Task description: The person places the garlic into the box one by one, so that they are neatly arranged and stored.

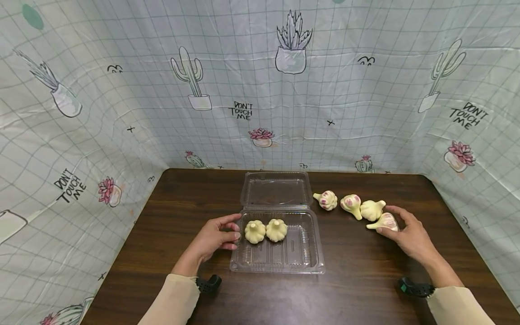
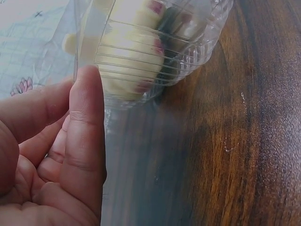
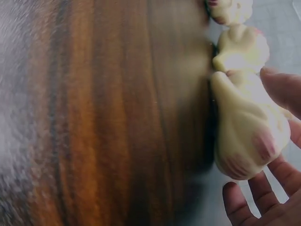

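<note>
A clear plastic clamshell box (image 1: 280,264) lies with its lid folded back. Two garlic bulbs (image 1: 255,232) sit inside, at the left of the base. My left hand (image 1: 214,238) pinches the box's left rim between thumb and finger, as the left wrist view shows. At the right, my right hand (image 1: 411,234) is spread around a purple-streaked garlic bulb (image 3: 251,125), its fingers not closed tightly on it. That bulb's stem points left. Touching it is a paler garlic bulb (image 1: 371,210); two more, a streaked bulb (image 1: 350,204) and another (image 1: 327,200), lie further left.
The dark wooden table (image 1: 345,293) runs under everything. A patterned fabric sheet (image 1: 260,90) hangs behind it and along both sides. The clear lid (image 1: 276,189) lies flat toward the back, with the leftmost loose bulb beside it.
</note>
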Demonstrator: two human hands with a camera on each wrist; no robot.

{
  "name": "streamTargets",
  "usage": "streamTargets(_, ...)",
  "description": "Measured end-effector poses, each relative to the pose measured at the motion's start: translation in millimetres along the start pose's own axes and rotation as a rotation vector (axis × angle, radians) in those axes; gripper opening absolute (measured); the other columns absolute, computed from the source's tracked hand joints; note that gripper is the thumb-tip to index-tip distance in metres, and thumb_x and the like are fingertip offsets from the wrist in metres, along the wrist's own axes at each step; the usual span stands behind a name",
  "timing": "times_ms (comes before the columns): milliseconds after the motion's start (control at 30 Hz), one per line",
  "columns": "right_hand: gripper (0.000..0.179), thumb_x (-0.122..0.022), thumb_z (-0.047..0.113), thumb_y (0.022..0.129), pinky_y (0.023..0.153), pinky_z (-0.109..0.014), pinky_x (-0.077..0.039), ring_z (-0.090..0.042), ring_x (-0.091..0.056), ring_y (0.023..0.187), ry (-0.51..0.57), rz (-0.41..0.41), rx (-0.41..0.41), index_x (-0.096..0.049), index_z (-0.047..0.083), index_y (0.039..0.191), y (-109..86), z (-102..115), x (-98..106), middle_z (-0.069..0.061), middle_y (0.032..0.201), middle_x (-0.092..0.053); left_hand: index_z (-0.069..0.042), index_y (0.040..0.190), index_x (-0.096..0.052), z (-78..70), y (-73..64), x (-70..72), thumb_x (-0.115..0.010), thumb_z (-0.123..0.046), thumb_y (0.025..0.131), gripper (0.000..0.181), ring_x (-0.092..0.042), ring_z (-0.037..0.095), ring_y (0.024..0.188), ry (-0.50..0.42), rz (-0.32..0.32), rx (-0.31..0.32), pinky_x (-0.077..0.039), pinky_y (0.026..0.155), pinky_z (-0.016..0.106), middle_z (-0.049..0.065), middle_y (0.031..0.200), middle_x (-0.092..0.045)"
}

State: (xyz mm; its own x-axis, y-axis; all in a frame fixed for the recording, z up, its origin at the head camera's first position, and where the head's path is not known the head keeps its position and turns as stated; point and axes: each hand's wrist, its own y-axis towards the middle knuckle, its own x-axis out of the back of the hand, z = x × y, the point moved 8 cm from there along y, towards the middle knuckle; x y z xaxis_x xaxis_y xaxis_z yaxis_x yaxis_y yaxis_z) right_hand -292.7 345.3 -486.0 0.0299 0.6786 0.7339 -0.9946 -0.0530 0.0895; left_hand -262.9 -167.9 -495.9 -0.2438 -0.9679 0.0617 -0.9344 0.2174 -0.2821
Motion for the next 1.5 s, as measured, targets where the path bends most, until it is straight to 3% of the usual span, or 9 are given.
streamTargets(167,0.071,-0.083,0.022,0.092,0.087,-0.051,-0.042,-0.046,-0.051,0.119,-0.028,0.0,0.02,-0.049,-0.003,0.15,-0.4,-2,-4,-0.035,0.141,-0.053,-0.004,0.156,-0.05,0.2,-0.2,0.4,-0.066,0.01,0.098,0.062,-0.068,0.015,0.082,-0.002,-0.001,0.003,-0.066,0.068,0.027,0.013,0.111,-0.058)
streamTargets(367,0.067,-0.085,0.011,0.087,0.097,-0.065,-0.033,-0.053,-0.049,0.122,-0.034,-0.026,0.039,-0.052,-0.004,0.143,-2.6,-3,-5,-0.037,0.14,-0.052,-0.004,0.157,-0.05,-0.6,0.5,-0.3,-0.065,0.009,0.098,0.062,-0.068,0.014,0.083,-0.002,0.006,0.002,-0.065,0.069,0.027,0.014,0.113,-0.058)
streamTargets(467,0.065,-0.085,0.013,0.088,0.086,-0.051,-0.039,-0.045,-0.051,0.11,-0.062,-0.044,0.021,-0.052,-0.004,0.141,-4.3,-5,-6,-0.033,0.13,-0.056,-0.003,0.157,-0.05,-1.2,0.4,-0.5,-0.065,0.009,0.099,0.062,-0.068,0.014,0.083,0.001,0.011,-0.003,-0.065,0.068,0.027,0.015,0.113,-0.058)
streamTargets(600,0.063,-0.085,0.017,0.09,0.073,-0.034,-0.038,-0.033,-0.051,0.097,-0.09,-0.068,-0.014,-0.051,-0.004,0.139,-7.7,-6,-5,-0.026,0.119,-0.056,-0.003,0.157,-0.049,-2.5,-0.1,-1.0,-0.066,0.009,0.098,0.062,-0.068,0.014,0.082,0.002,0.013,-0.01,-0.066,0.068,0.028,0.014,0.113,-0.058)
streamTargets(867,0.062,-0.084,0.019,0.09,0.064,-0.024,-0.039,-0.024,-0.052,0.09,-0.077,-0.101,-0.025,-0.049,-0.003,0.136,-11.7,-2,-5,-0.022,0.116,-0.057,-0.002,0.156,-0.049,-2.3,-0.1,-1.0,-0.066,0.01,0.098,0.062,-0.067,0.014,0.082,-0.004,0.012,-0.011,-0.065,0.067,0.027,0.014,0.112,-0.058)
streamTargets(1033,0.064,-0.083,0.02,0.091,0.065,-0.022,-0.039,-0.03,-0.055,0.096,-0.058,-0.099,-0.026,-0.046,-0.004,0.138,-13.0,1,-6,-0.025,0.12,-0.055,-0.002,0.157,-0.049,-2.9,-0.1,-1.6,-0.066,0.01,0.098,0.062,-0.067,0.014,0.082,-0.006,0.014,-0.012,-0.065,0.067,0.027,0.014,0.112,-0.058)
streamTargets(1167,0.07,-0.082,0.021,0.093,0.071,-0.025,-0.04,-0.038,-0.054,0.106,-0.055,-0.09,-0.015,-0.045,-0.003,0.147,-13.3,4,-7,-0.028,0.127,-0.053,-0.002,0.157,-0.049,-3.0,-0.1,-1.6,-0.066,0.01,0.098,0.062,-0.067,0.014,0.082,-0.005,0.015,-0.014,-0.066,0.068,0.027,0.015,0.113,-0.058)
streamTargets(1367,0.067,-0.081,0.023,0.093,0.081,-0.045,-0.04,-0.046,-0.05,0.115,-0.062,-0.089,0.006,-0.051,-0.003,0.148,-13.8,9,-8,-0.034,0.134,-0.049,-0.002,0.157,-0.049,-2.9,-0.2,-1.5,-0.066,0.01,0.098,0.062,-0.067,0.014,0.081,-0.007,0.015,-0.014,-0.065,0.067,0.027,0.014,0.113,-0.058)
streamTargets(1500,0.066,-0.082,0.027,0.093,0.08,-0.042,-0.04,-0.042,-0.051,0.113,-0.059,-0.111,-0.001,-0.054,-0.001,0.145,-15.2,11,-7,-0.031,0.135,-0.053,-0.002,0.157,-0.049,-2.4,0.2,-1.2,-0.066,0.01,0.098,0.062,-0.067,0.014,0.082,-0.012,0.015,-0.013,-0.065,0.067,0.027,0.014,0.112,-0.058)
